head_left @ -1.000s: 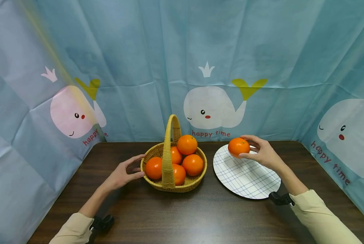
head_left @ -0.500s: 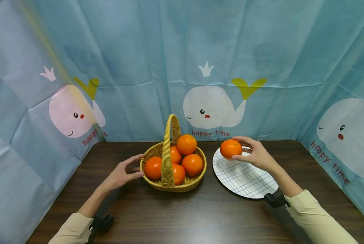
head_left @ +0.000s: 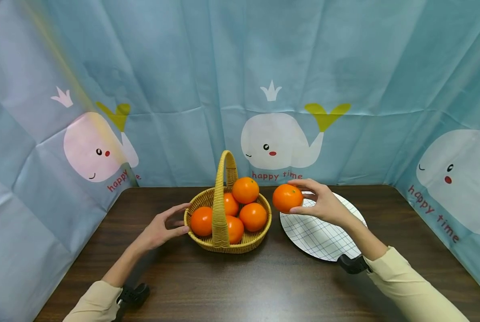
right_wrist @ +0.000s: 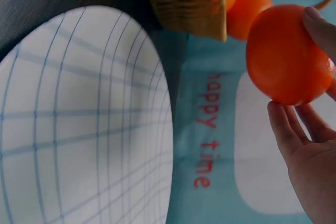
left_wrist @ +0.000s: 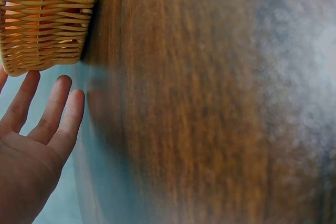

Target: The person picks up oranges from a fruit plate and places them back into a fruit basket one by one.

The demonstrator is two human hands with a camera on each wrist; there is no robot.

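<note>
My right hand (head_left: 325,205) pinches an orange (head_left: 287,198) between thumb and fingers, held in the air over the gap between basket and plate. In the right wrist view the same orange (right_wrist: 286,56) shows between the thumb and fingertips. A yellow wicker basket (head_left: 240,248) with a tall handle holds several oranges. At the basket's left side, my left hand (head_left: 155,232) touches the rim with extended fingertips. The left wrist view shows those fingers (left_wrist: 50,114) fairly straight below the woven wall. A white plate (head_left: 324,239) with blue grid lines lies under and behind my right hand.
The dark wooden table (head_left: 224,286) bears basket and plate near its far edge. A blue curtain (head_left: 183,89) with printed whales hangs right behind that edge and along both sides. The basket handle (head_left: 221,197) arches up over the oranges.
My right hand has carried the orange leftward, from above the plate to beyond its left rim, closer to the basket. My left hand and the basket have stayed in place.
</note>
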